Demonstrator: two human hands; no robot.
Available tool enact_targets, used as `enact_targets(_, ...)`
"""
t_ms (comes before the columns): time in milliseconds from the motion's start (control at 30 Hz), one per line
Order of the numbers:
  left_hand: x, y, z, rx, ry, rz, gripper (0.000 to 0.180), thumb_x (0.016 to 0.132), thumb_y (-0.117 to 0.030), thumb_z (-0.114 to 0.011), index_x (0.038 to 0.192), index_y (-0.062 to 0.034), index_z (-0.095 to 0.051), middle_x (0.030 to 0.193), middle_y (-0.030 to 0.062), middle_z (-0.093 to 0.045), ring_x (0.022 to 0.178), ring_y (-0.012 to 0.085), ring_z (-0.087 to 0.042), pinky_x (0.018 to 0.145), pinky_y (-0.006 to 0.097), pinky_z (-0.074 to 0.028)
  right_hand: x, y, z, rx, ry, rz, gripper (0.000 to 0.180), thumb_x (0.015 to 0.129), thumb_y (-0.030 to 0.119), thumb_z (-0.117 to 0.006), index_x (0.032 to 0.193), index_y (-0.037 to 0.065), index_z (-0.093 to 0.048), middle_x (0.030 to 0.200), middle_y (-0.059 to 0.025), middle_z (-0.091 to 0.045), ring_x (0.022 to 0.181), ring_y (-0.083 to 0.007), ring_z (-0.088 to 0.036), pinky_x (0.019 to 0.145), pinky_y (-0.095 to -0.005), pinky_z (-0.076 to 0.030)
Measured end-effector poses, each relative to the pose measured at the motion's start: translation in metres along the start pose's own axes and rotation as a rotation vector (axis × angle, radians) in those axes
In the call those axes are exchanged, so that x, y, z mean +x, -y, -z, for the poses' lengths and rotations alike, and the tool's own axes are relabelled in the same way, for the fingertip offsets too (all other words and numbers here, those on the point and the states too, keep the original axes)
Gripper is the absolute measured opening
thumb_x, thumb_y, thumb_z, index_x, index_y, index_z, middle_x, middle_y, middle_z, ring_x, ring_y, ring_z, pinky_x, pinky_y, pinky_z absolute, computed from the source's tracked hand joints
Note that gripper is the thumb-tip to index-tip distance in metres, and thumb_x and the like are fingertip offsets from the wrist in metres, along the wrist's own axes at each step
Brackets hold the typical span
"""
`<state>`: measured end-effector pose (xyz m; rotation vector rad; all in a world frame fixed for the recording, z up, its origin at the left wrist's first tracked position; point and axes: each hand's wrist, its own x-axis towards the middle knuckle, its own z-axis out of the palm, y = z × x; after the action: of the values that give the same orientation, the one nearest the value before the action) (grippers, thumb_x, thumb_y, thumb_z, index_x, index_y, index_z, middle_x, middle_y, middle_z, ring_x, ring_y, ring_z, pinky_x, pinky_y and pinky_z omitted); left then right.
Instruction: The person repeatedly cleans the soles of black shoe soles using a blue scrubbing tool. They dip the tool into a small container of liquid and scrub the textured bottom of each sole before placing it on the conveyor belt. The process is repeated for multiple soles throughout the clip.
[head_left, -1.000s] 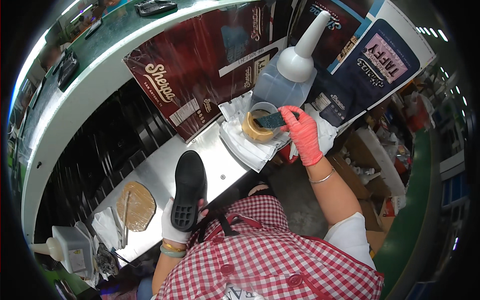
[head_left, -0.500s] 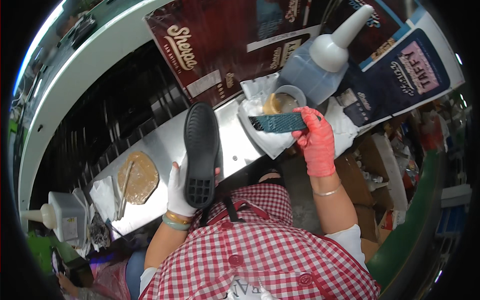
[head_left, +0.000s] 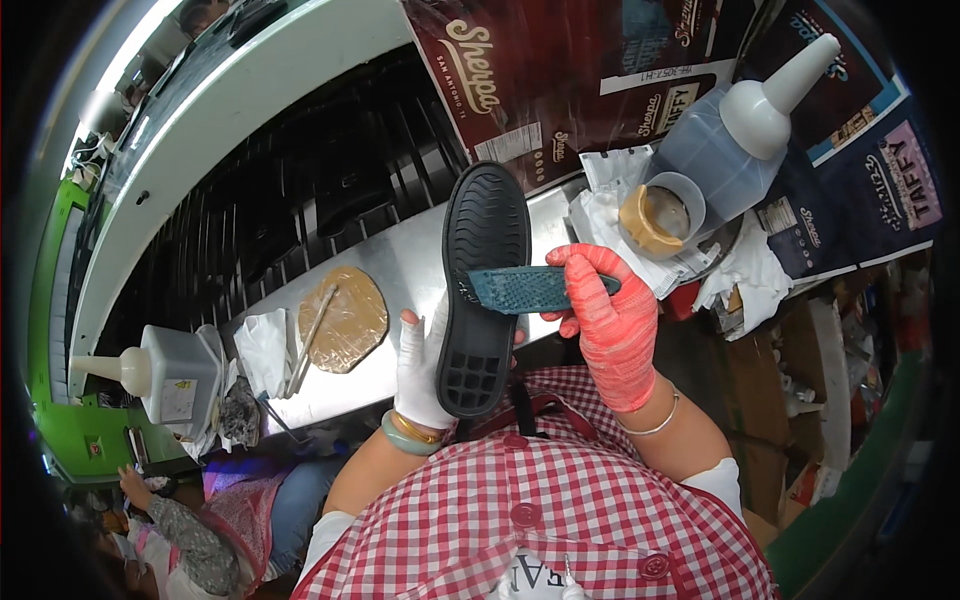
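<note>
My left hand, in a white glove with bare fingertips, holds a black rubber shoe sole upright by its lower part. The sole's ridged and gridded face is toward me. In a pink-red glove, my right hand pinches a flat teal brush. The brush's dark working end lies over the middle of the sole and appears to touch it. Beyond the right hand stands a small clear cup with a tan strip at its rim, beside a large translucent squeeze bottle.
A metal ledge runs along a slatted conveyor. On the ledge lie a brown wrapped disc with a stick and white paper. Another squeeze bottle stands at left. Another person's arm shows lower left.
My right hand has brought the brush from near the cup leftward and down onto the sole. The left hand still holds the sole. The whole view has shifted.
</note>
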<state>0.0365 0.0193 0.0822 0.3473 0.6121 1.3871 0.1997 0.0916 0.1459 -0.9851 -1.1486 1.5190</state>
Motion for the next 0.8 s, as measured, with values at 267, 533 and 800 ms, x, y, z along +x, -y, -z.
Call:
enact_targets(267,0.015,-0.005,-0.01,-0.145,-0.073,-0.077,0.076,0.089,-0.068,-0.025,0.139,-0.0122,-0.032,0.127,0.0119,-0.049,0.112,0.0266,-0.053,0.092,0.043,-0.046,-0.015,-0.005,-0.009,-0.041,0.042,0.043,0.02,0.094,0.014,-0.052,0.099,-0.004,-0.06,0.084,-0.0069,-0.063,0.069,-0.0092,-0.061,0.061,-0.0231,-0.053)
enact_targets(533,0.025,-0.01,0.002,-0.188,0.057,-0.091,0.075,0.089,-0.069,-0.02,0.141,-0.0161,-0.029,0.138,0.0138,-0.038,0.124,0.0352,-0.041,0.099,0.053,-0.038,-0.028,-0.004,-0.018,-0.071,0.073,0.018,0.018,0.094,0.011,-0.052,0.1,-0.004,-0.06,0.089,-0.0077,-0.064,0.07,-0.0097,-0.061,0.062,-0.0236,-0.054)
enact_targets(800,0.024,-0.013,0.004,-0.205,0.076,-0.075,0.078,0.088,-0.069,-0.018,0.14,-0.0126,-0.031,0.133,0.0167,-0.043,0.118,0.0331,-0.047,0.095,0.049,-0.043,-0.036,-0.001,-0.015,-0.191,0.134,0.048,0.016,0.092,0.01,-0.054,0.098,-0.003,-0.062,0.081,-0.0068,-0.065,0.064,-0.0091,-0.059,0.059,-0.0229,-0.05)
